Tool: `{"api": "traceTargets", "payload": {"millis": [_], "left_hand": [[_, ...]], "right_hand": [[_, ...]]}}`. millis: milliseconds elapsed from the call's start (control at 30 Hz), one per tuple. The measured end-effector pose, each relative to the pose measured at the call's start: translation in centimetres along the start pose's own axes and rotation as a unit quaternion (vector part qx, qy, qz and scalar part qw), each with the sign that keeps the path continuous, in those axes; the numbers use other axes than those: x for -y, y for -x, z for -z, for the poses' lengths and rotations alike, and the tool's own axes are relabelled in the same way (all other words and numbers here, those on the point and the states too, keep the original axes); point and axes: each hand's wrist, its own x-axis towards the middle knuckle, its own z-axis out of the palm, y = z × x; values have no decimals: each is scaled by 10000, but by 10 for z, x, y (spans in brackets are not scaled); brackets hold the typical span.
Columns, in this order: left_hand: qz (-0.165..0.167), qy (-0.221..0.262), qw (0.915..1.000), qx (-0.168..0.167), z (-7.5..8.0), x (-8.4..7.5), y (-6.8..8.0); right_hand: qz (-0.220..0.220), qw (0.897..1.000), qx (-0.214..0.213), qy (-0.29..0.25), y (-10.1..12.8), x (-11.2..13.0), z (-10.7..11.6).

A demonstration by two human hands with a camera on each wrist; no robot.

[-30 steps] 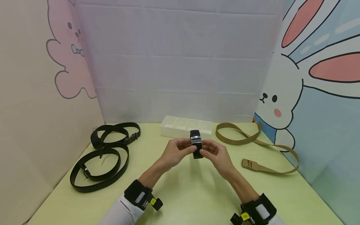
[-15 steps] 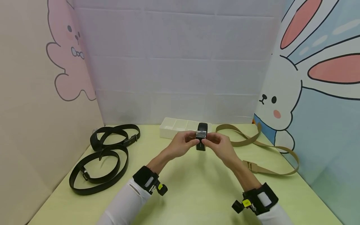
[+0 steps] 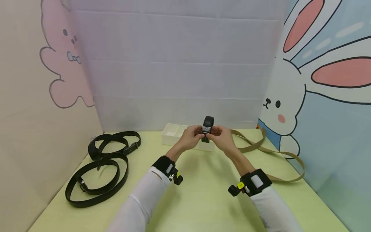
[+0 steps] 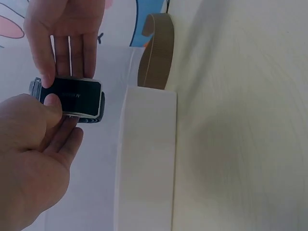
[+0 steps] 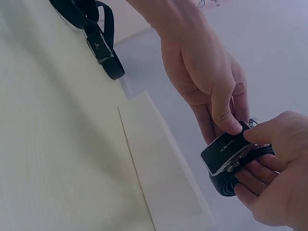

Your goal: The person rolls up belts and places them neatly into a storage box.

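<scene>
Reaching forward above the table [image 3: 203, 199], left hand [image 3: 188, 139] and right hand [image 3: 224, 139], fingers [image 5: 251, 181] gripping a coiled black belt [image 3: 208, 122].

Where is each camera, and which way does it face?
Head: on the head, facing forward and down over the table; left hand, right hand, sleeves show.
Left wrist: worn there, facing the rolled belt, tan belt beyond; both hands show.
Right wrist: worn there, facing the rolled belt, black belt beyond; both hands show.
Wrist views share the box.
</scene>
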Motion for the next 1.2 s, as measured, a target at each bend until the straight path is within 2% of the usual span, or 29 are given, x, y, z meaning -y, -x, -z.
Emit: {"api": "traceTargets", "payload": {"millis": [200,300,367,533,600,667,867,1000,1133,1200], "left_hand": [[154,-114,9976,-664,-16,13,-16],[195,-198,9958,-878,-23,21,-20],[164,-436,9940,-990,-27,28,-21],[-136,-1068,9875,-1153,-48,101,-49],[-173,-1141,9875,-1073,-54,126,-58],[-165,-1177,9884,-944,-55,122,-52],[-39,-1211,9909,-579,-49,68,-12],[112,-1408,9896,-287,-46,45,-1],[153,-1641,9863,30,-43,41,-6],[-26,-1858,9825,109,-44,58,-16]], "right_hand": [[203,9987,-232,408,-22,-13,-7],[338,9973,-285,581,-29,-19,-11],[394,9960,-329,728,-32,-24,-14],[428,9932,-420,994,-34,-40,-21],[389,9929,-424,1044,-31,-47,-22],[328,9922,-417,1130,-28,-53,-23],[262,9897,-236,1387,-19,-67,-24],[252,9887,-135,1469,-16,-69,-20],[299,9870,-11,1582,-15,-63,-14],[279,9866,82,1603,-15,-60,-11]]}}
